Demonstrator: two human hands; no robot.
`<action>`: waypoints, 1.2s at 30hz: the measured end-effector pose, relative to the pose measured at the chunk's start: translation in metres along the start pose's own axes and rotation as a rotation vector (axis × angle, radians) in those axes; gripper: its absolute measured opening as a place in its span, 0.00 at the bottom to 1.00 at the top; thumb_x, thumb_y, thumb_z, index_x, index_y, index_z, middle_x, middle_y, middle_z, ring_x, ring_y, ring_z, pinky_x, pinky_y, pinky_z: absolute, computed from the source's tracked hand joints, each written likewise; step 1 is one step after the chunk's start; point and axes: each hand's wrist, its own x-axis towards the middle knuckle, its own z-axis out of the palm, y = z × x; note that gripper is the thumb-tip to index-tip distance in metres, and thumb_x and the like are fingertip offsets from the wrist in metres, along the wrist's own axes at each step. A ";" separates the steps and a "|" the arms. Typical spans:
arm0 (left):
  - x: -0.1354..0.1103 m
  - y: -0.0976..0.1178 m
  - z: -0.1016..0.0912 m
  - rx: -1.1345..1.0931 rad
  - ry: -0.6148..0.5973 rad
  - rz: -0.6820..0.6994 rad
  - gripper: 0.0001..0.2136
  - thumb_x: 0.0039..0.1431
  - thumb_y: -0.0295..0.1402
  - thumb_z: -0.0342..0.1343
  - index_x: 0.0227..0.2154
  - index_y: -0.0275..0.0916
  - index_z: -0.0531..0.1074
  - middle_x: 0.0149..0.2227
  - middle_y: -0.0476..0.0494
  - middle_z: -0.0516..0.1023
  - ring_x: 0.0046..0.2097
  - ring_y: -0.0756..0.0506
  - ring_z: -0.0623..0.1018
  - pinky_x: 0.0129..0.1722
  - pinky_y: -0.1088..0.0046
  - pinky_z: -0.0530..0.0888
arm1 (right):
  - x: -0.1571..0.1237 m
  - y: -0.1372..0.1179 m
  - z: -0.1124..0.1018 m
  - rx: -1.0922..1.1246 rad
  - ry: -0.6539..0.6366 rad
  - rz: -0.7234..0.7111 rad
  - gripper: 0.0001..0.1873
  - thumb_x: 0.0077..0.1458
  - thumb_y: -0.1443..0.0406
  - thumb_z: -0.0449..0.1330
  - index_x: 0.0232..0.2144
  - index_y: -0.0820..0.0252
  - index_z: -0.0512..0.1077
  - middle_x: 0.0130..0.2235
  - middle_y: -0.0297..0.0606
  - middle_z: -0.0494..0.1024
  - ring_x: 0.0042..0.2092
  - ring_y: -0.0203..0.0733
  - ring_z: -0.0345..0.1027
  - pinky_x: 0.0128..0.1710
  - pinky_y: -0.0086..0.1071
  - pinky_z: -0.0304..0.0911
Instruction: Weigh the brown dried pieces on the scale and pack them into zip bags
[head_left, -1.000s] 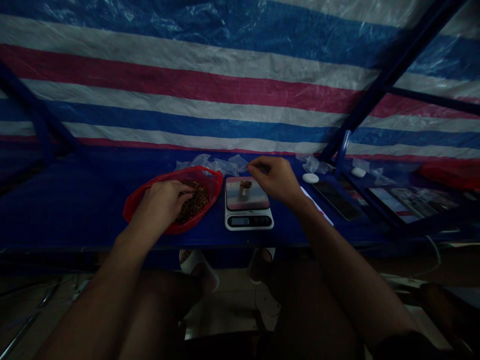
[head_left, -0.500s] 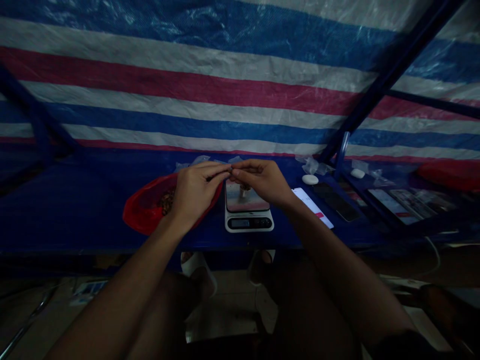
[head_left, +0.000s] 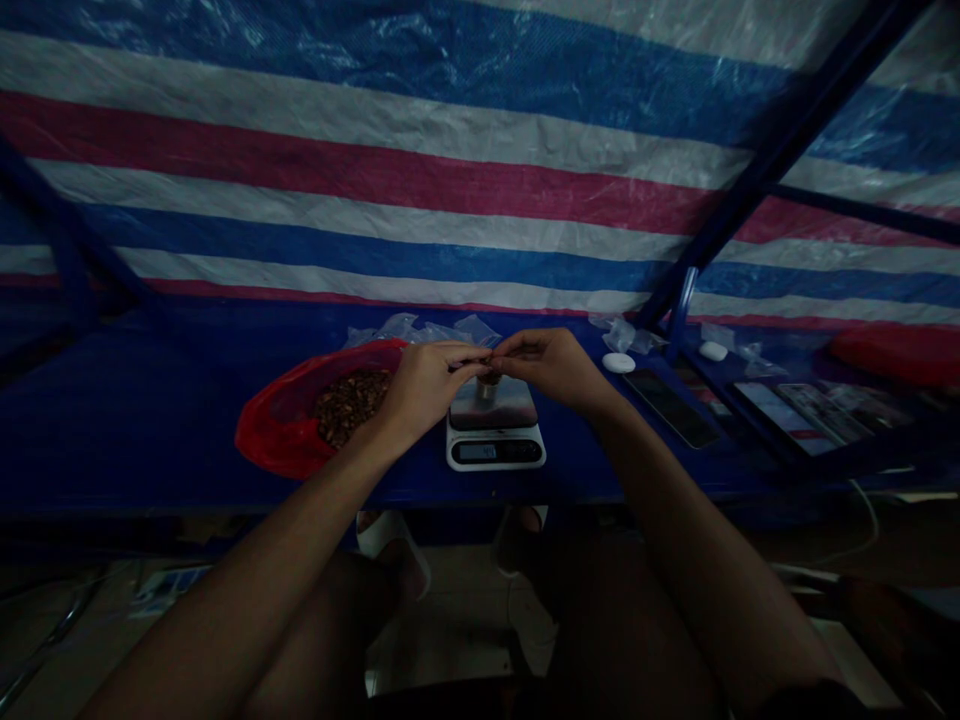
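My left hand (head_left: 424, 385) and my right hand (head_left: 546, 364) meet fingertip to fingertip above a small digital scale (head_left: 495, 435). Both pinch something tiny that I cannot make out in the dim light. Just under the fingertips a small metal cup (head_left: 488, 386) stands on the scale's platform. To the left lies a red plastic bag (head_left: 281, 425) opened out, holding a heap of brown pellets (head_left: 349, 402). My left wrist crosses over the bag's right edge.
All this sits on a blue bench (head_left: 150, 430) in front of a striped tarp. Crumpled clear plastic bags (head_left: 420, 329) lie behind the scale. A white round object (head_left: 619, 362) and phones (head_left: 671, 405) lie to the right. Sandalled feet (head_left: 390, 540) show under the bench.
My left hand left the pellets in the red bag and came right to meet my right hand over the cup. The view shifted slightly.
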 end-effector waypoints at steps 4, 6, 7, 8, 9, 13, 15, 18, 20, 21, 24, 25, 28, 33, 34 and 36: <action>0.001 -0.004 0.003 0.015 -0.060 -0.005 0.12 0.63 0.25 0.65 0.43 0.47 0.88 0.46 0.48 0.90 0.49 0.40 0.87 0.54 0.60 0.82 | -0.002 0.003 -0.004 -0.205 0.011 -0.060 0.09 0.52 0.60 0.73 0.33 0.59 0.84 0.35 0.41 0.88 0.39 0.45 0.83 0.44 0.38 0.77; 0.001 -0.003 0.004 0.016 -0.084 -0.015 0.12 0.63 0.24 0.64 0.42 0.46 0.88 0.44 0.47 0.90 0.46 0.41 0.88 0.52 0.62 0.82 | -0.002 0.003 -0.004 -0.318 0.015 -0.108 0.06 0.54 0.62 0.71 0.32 0.59 0.84 0.34 0.40 0.88 0.38 0.44 0.82 0.42 0.36 0.74; 0.001 -0.003 0.004 0.013 -0.095 -0.022 0.11 0.63 0.24 0.64 0.42 0.45 0.87 0.43 0.47 0.90 0.45 0.41 0.88 0.51 0.63 0.83 | -0.003 0.003 -0.004 -0.360 0.011 -0.125 0.06 0.54 0.62 0.70 0.32 0.59 0.84 0.34 0.39 0.88 0.37 0.43 0.81 0.41 0.35 0.73; 0.001 -0.003 0.004 0.008 -0.103 -0.031 0.11 0.63 0.23 0.63 0.42 0.44 0.87 0.42 0.46 0.90 0.44 0.42 0.88 0.50 0.64 0.83 | -0.003 0.003 -0.005 -0.388 0.004 -0.136 0.05 0.54 0.63 0.70 0.32 0.59 0.84 0.34 0.38 0.87 0.37 0.43 0.80 0.40 0.34 0.72; 0.001 -0.003 0.004 0.003 -0.109 -0.040 0.11 0.63 0.23 0.63 0.43 0.43 0.87 0.42 0.46 0.90 0.44 0.42 0.88 0.49 0.64 0.83 | -0.003 0.002 -0.005 -0.406 -0.001 -0.143 0.05 0.54 0.64 0.69 0.32 0.59 0.84 0.34 0.38 0.87 0.36 0.42 0.80 0.39 0.33 0.71; 0.001 -0.006 0.007 -0.025 -0.116 -0.059 0.12 0.62 0.23 0.64 0.45 0.42 0.84 0.44 0.44 0.90 0.46 0.42 0.88 0.51 0.64 0.83 | -0.003 0.001 -0.005 -0.461 0.004 -0.171 0.05 0.54 0.66 0.69 0.33 0.59 0.85 0.34 0.38 0.87 0.37 0.41 0.78 0.39 0.33 0.69; 0.000 -0.009 0.009 -0.041 -0.112 -0.057 0.12 0.62 0.23 0.64 0.47 0.41 0.84 0.45 0.44 0.89 0.47 0.41 0.88 0.52 0.63 0.83 | -0.004 0.001 -0.006 -0.484 -0.001 -0.175 0.05 0.54 0.66 0.69 0.34 0.59 0.85 0.34 0.38 0.87 0.37 0.41 0.78 0.40 0.33 0.69; -0.001 -0.012 0.009 -0.062 -0.102 -0.057 0.12 0.63 0.22 0.64 0.47 0.41 0.83 0.45 0.43 0.89 0.47 0.42 0.88 0.52 0.63 0.83 | -0.004 0.001 -0.005 -0.494 -0.012 -0.163 0.05 0.56 0.65 0.69 0.34 0.59 0.86 0.34 0.37 0.86 0.36 0.41 0.78 0.40 0.34 0.69; -0.002 -0.012 0.009 -0.075 -0.101 -0.057 0.12 0.63 0.22 0.64 0.46 0.41 0.83 0.44 0.44 0.89 0.46 0.42 0.88 0.51 0.64 0.83 | -0.005 0.001 -0.005 -0.496 -0.011 -0.157 0.06 0.57 0.64 0.70 0.34 0.58 0.86 0.34 0.38 0.87 0.36 0.42 0.78 0.40 0.34 0.69; -0.002 -0.013 0.009 -0.084 -0.104 -0.057 0.11 0.63 0.22 0.64 0.46 0.41 0.83 0.44 0.44 0.90 0.46 0.42 0.88 0.50 0.64 0.83 | -0.005 0.001 -0.005 -0.498 -0.008 -0.158 0.06 0.58 0.63 0.69 0.34 0.58 0.87 0.34 0.38 0.87 0.37 0.42 0.78 0.40 0.34 0.69; -0.002 -0.013 0.009 -0.125 -0.112 -0.070 0.11 0.64 0.23 0.63 0.45 0.41 0.84 0.43 0.44 0.90 0.45 0.42 0.88 0.50 0.64 0.84 | -0.005 -0.001 -0.005 -0.504 0.004 -0.163 0.07 0.58 0.65 0.68 0.35 0.58 0.87 0.35 0.37 0.88 0.37 0.42 0.79 0.40 0.34 0.69; -0.002 -0.013 0.008 -0.139 -0.115 -0.078 0.11 0.64 0.23 0.62 0.46 0.41 0.84 0.43 0.43 0.90 0.45 0.41 0.88 0.51 0.63 0.84 | -0.005 -0.001 -0.005 -0.502 0.008 -0.164 0.07 0.59 0.65 0.67 0.35 0.58 0.86 0.35 0.37 0.88 0.37 0.42 0.79 0.40 0.34 0.69; -0.002 -0.014 0.007 -0.161 -0.122 -0.094 0.12 0.64 0.24 0.62 0.47 0.41 0.84 0.44 0.42 0.90 0.47 0.40 0.88 0.52 0.61 0.84 | -0.004 -0.002 -0.005 -0.490 0.017 -0.167 0.07 0.59 0.64 0.67 0.35 0.58 0.86 0.35 0.37 0.88 0.37 0.42 0.80 0.40 0.34 0.70; -0.002 -0.019 0.006 -0.189 -0.122 -0.079 0.12 0.63 0.26 0.64 0.47 0.42 0.84 0.45 0.43 0.89 0.48 0.40 0.88 0.54 0.59 0.83 | -0.004 -0.002 -0.005 -0.475 0.033 -0.176 0.07 0.60 0.64 0.66 0.35 0.59 0.85 0.35 0.38 0.88 0.37 0.42 0.79 0.40 0.34 0.70; -0.002 -0.019 0.006 -0.200 -0.114 -0.081 0.11 0.62 0.26 0.64 0.47 0.42 0.84 0.45 0.43 0.89 0.48 0.40 0.88 0.54 0.59 0.83 | -0.004 -0.002 -0.004 -0.476 0.041 -0.179 0.07 0.60 0.64 0.66 0.35 0.59 0.85 0.35 0.38 0.87 0.37 0.42 0.78 0.40 0.34 0.70; -0.001 -0.017 0.006 -0.233 -0.073 -0.100 0.10 0.61 0.27 0.66 0.45 0.41 0.84 0.45 0.43 0.89 0.48 0.40 0.88 0.55 0.59 0.83 | -0.004 -0.002 -0.003 -0.474 0.072 -0.191 0.07 0.61 0.64 0.65 0.36 0.59 0.84 0.36 0.39 0.87 0.37 0.42 0.78 0.40 0.35 0.70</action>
